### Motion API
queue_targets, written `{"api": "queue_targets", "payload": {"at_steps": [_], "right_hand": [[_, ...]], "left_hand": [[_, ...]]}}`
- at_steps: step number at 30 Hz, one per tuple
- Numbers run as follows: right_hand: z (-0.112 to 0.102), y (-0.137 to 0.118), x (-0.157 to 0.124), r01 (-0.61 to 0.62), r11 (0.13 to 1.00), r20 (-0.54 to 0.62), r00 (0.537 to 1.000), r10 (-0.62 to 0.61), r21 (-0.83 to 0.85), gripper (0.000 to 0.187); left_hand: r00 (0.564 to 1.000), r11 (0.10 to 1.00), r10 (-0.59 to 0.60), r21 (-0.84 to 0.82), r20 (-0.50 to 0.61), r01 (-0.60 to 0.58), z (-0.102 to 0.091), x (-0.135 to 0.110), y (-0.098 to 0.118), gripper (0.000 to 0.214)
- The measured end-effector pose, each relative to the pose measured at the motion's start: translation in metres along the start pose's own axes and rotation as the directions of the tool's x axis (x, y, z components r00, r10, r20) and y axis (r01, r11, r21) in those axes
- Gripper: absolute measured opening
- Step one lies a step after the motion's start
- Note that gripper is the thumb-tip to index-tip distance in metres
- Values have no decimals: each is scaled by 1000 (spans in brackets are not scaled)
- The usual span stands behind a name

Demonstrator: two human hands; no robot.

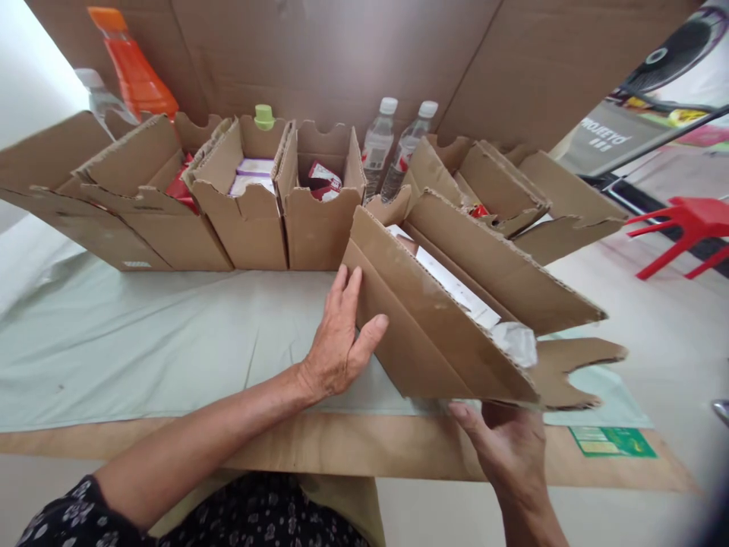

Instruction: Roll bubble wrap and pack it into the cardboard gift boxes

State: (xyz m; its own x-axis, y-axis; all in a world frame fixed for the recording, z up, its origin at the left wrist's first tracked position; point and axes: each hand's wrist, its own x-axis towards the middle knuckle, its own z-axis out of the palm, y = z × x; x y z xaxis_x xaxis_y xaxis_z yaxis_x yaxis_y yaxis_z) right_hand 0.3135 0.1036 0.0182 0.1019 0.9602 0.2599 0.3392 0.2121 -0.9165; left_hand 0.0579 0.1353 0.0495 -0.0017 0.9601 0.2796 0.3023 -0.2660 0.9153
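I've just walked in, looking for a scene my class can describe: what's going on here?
A person is handling an open cardboard box with both bare hands. The left hand rests against its side, while the right hand is at its lower near end, fingers hidden. Inside are something white and crumpled clear plastic. The box sits at an angle; whether it is lifted is unclear. Beyond it, similar boxes stand along a pale cloth.

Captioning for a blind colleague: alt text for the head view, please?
A person's left hand touches the side of an open cardboard box, the right hand at its near end, over a cloth-covered table. Behind stand more boxes and bottles.
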Motion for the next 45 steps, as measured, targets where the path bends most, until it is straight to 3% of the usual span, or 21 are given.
{"api": "queue_targets", "payload": {"at_steps": [8,14,19,24,27,32,36,38,40,42,45], "right_hand": [[29,-12,-6,87,996,-62,994,-85,38,81],[34,-23,4,55,998,-97,994,-58,-30,74],[35,-22,3,4,999,-132,991,1,33,69],[39,-17,-5,100,995,-132,987,-96,24,71],[48,-18,5,163,986,-78,984,-161,23,79],[57,-19,34,206,977,29,978,-208,51,85],[43,-27,26,281,937,-23,956,-292,-209,80],[39,-35,18,364,861,48,927,-372,-354,61],[43,-42,15,480,786,240,877,-416,-390,43],[54,-46,21,563,743,395,814,-426,-361,39],[74,-45,41,584,730,432,795,-426,-355,42]], "left_hand": [[995,995,92,-33,28,-91,19,1,-12,75],[982,987,159,-50,105,-155,9,6,-21,77],[966,978,204,-65,156,-196,5,3,-24,82],[959,971,228,-104,167,-213,4,8,-28,84],[971,973,201,-140,132,-183,0,17,-33,83],[993,989,37,-144,109,-21,-1,23,-38,85],[995,990,-6,-140,97,20,-2,20,-42,81],[995,990,0,-143,98,14,-2,20,-44,79],[995,990,10,-139,99,4,-3,21,-47,77],[996,990,13,-138,92,0,-4,22,-48,77],[995,991,3,-134,99,10,-6,23,-48,77]]}}
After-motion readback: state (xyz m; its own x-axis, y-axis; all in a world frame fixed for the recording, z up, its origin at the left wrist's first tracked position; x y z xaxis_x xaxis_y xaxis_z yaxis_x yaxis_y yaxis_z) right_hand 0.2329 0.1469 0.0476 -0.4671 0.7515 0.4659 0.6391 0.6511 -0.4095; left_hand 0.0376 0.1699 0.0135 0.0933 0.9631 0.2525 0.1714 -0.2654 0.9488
